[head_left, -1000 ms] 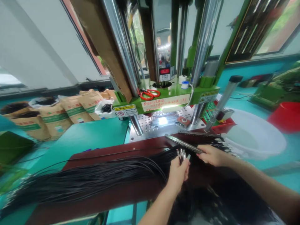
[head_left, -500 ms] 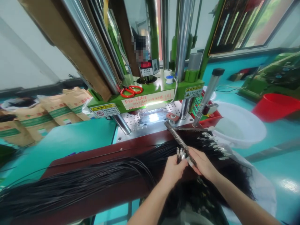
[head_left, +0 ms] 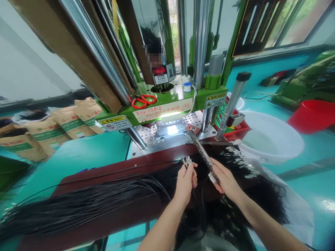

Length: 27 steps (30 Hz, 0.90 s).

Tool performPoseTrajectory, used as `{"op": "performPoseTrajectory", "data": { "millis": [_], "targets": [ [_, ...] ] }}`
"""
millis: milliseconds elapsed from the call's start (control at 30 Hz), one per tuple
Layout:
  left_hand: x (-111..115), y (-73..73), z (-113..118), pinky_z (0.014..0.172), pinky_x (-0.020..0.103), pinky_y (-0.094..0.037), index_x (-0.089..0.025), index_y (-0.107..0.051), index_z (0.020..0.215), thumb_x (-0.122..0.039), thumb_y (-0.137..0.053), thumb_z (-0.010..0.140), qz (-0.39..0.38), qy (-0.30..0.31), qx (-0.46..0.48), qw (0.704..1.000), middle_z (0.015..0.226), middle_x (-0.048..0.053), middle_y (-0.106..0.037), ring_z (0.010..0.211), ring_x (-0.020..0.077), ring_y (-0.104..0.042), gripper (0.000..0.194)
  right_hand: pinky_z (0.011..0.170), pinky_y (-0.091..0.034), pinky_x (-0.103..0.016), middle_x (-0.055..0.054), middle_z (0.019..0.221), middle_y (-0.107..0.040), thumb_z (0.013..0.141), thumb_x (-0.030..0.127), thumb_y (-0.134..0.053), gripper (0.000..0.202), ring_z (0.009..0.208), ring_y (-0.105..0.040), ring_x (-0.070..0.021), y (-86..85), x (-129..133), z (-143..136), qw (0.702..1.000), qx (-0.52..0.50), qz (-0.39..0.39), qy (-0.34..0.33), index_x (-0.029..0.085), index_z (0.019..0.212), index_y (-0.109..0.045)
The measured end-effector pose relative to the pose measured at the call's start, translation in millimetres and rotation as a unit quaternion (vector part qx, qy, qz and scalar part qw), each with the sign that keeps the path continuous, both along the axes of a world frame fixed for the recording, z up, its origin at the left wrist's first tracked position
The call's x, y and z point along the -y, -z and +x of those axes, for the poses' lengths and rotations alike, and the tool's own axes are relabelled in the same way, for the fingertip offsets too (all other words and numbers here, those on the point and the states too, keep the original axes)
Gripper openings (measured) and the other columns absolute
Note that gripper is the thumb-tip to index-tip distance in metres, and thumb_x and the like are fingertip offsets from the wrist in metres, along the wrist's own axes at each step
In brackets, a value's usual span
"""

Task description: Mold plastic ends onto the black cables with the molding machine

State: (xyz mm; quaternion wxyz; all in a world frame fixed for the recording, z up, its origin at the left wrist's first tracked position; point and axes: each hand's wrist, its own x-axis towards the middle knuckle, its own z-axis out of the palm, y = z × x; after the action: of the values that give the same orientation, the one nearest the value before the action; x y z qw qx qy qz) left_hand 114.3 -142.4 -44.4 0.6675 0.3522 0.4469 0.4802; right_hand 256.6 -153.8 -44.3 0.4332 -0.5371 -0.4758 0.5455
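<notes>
Long black cables (head_left: 86,200) run across the dark red board (head_left: 123,169), at about nine o'clock from the left hand (head_left: 185,178). That hand is closed around a small bunch of metal-tipped cable ends (head_left: 186,161), which stick up past the thumb and fan slightly apart. A looser pinch with the tips squared up would probably let single ends be picked off without snagging. At eleven o'clock from this hand, the green press (head_left: 167,104) has a lit steel mould (head_left: 171,129) on its perforated plate.

Next comes the slotted metal bar (head_left: 202,151), slanting from the right hand (head_left: 225,177) toward ten or eleven o'clock, its far end by the copper-coloured block (head_left: 193,131); whether they touch, I cannot tell. The right hand grips the bar's near end, where a pale metal piece (head_left: 212,177) shows by the thumb; how it is seated is too small to judge. Best to keep the bar steady and its slots facing up, I think. At one or two o'clock from this hand lie more cables with silvery ends (head_left: 239,161), best kept clear of the bar
</notes>
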Motion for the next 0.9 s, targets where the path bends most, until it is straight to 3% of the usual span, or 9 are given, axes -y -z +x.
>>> {"op": "performPoseTrajectory", "data": {
  "millis": [100,233,500,700,800,900],
  "targets": [
    [1,1.6,5,0.033,0.014,-0.014,-0.021,-0.041,0.083,-0.051,-0.056,0.071,-0.036,0.027,-0.011,0.999,0.047,-0.012,-0.028,0.034,0.0018,-0.02,0.035,0.029,-0.021,-0.017,0.006,0.045,-0.043,0.086,0.048,-0.039,0.053,0.03,-0.033,-0.0067,1.4,-1,2,1.0,-0.001,-0.008,-0.012,0.016,0.129,-0.039],
    [2,5.9,10,0.035,0.015,-0.016,-0.019,-0.041,0.07,-0.047,-0.062,0.067,-0.011,0.077,-0.053,0.996,0.045,-0.011,-0.032,0.036,0.001,-0.023,0.035,0.029,-0.022,-0.017,0.003,0.05,-0.049,0.086,0.047,-0.04,0.052,0.031,-0.033,-0.0056,4.0,-3,4,0.999,0.01,-0.004,-0.048,0.016,0.127,-0.042],
    [-3,2.6,6,0.032,0.016,-0.014,-0.019,-0.038,0.064,-0.048,-0.066,0.061,-0.043,0.069,-0.045,0.996,0.041,-0.011,-0.03,0.033,0.002,-0.022,0.04,0.03,-0.025,-0.018,0.005,0.052,-0.044,0.087,0.048,-0.038,0.053,0.034,-0.032,-0.0064,1.5,-4,4,0.996,0.037,-0.007,-0.082,0.019,0.131,-0.039],
    [-1,10.3,5,0.038,0.018,-0.024,-0.016,-0.046,0.062,-0.046,-0.064,0.064,0.018,0.026,-0.094,0.995,0.044,-0.007,-0.038,0.038,0.0035,-0.031,0.035,0.035,-0.029,-0.018,0.002,0.057,-0.047,0.086,0.048,-0.04,0.053,0.043,-0.037,-0.0082,3.2,-3,0,0.994,0.05,0.02,-0.095,0.017,0.13,-0.04],
    [-2,7.7,6,0.039,0.017,-0.027,-0.015,-0.05,0.067,-0.049,-0.055,0.073,0.05,-0.046,-0.106,0.992,0.046,-0.007,-0.039,0.04,0.0044,-0.034,0.034,0.031,-0.025,-0.018,0.004,0.053,-0.046,0.087,0.046,-0.039,0.051,0.035,-0.034,-0.0062,4.5,-3,2,0.997,0.023,0.004,-0.08,0.017,0.13,-0.039],
    [-3,0.9,5,0.035,0.015,-0.019,-0.019,-0.048,0.079,-0.052,-0.045,0.078,0.024,-0.12,-0.053,0.991,0.045,-0.01,-0.028,0.036,0.0034,-0.024,0.034,0.029,-0.022,-0.017,0.006,0.049,-0.042,0.087,0.046,-0.041,0.049,0.032,-0.033,-0.0054,6.0,-3,6,0.999,0.006,-0.005,-0.032,0.018,0.128,-0.041]
  ]
}}
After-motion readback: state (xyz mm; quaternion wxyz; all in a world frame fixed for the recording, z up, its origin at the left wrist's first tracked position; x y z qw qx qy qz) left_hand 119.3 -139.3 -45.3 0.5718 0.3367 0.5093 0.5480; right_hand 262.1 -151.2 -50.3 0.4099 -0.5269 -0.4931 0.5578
